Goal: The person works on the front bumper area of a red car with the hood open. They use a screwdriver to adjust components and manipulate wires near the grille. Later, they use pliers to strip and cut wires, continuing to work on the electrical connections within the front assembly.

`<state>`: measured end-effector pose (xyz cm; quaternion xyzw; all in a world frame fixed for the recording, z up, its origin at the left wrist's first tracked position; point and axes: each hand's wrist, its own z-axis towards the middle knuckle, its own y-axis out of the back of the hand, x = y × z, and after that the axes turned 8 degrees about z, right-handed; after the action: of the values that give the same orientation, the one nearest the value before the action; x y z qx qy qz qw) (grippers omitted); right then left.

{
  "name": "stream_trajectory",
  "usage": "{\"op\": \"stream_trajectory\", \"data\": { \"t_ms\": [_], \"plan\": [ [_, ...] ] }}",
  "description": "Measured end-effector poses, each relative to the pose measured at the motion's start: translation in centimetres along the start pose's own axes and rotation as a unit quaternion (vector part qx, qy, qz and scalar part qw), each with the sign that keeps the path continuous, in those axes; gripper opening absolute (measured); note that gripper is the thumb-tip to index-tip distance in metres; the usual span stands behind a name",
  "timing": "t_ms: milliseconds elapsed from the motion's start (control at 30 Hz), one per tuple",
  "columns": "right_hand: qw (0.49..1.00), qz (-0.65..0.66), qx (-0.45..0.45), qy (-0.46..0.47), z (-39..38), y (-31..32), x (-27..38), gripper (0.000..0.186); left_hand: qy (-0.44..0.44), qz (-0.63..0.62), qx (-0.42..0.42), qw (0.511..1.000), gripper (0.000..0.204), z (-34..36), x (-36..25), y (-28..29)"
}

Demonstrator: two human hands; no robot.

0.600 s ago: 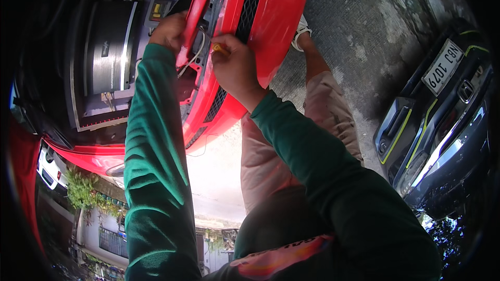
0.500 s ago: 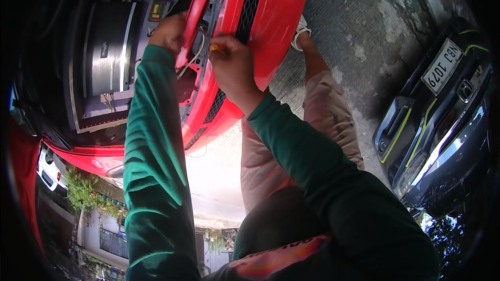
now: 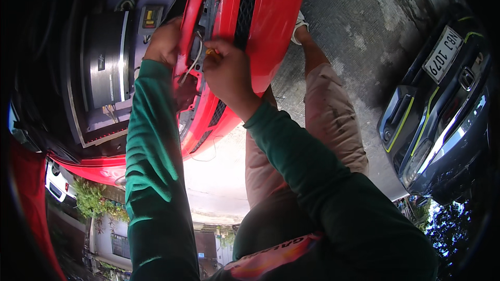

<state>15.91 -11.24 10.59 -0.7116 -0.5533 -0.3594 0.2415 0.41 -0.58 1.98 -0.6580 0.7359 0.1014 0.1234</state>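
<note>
My left hand (image 3: 162, 44) is curled against the inner side of a red painted strip (image 3: 192, 5) along the car's open compartment; its fingertips are partly hidden, so what it holds is unclear. Just right of it, my right hand (image 3: 229, 73) grips a small yellow-handled tool (image 3: 211, 52), its working end not distinguishable, beside a pale cable (image 3: 199, 47) at the gap behind the red bumper (image 3: 271, 15). Inside the compartment are a silver-and-black cylindrical or finned unit (image 3: 104, 60) and a grey box with yellow fittings (image 3: 151, 18).
A dark car (image 3: 427, 125) stands to the right on rough concrete pavement (image 3: 364, 21). My legs (image 3: 333, 125) are below the bumper. A white vehicle (image 3: 58, 182), plants (image 3: 91, 198) and a building wall (image 3: 112, 234) show at the lower left.
The whole view has shifted slightly, moving the compartment and both cars in the picture. My right hand moved a little leftward and down in the picture, still holding the yellow-handled tool.
</note>
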Motion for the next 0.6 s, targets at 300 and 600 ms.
{"op": "stream_trajectory", "data": {
  "t_ms": [300,600],
  "plan": [
    [0.993,-0.105,-0.003,0.061,-0.1,-0.1,-0.7,0.025,0.018,-0.022,0.022,0.999,0.028,-2.2,-1.6,-1.2],
    [0.981,0.132,0.114,-0.084,1.6,3.1,-1.3,0.027,-0.035,-0.028,0.02,0.999,0.034,-1.0,-0.8,-0.7]
  ]
}}
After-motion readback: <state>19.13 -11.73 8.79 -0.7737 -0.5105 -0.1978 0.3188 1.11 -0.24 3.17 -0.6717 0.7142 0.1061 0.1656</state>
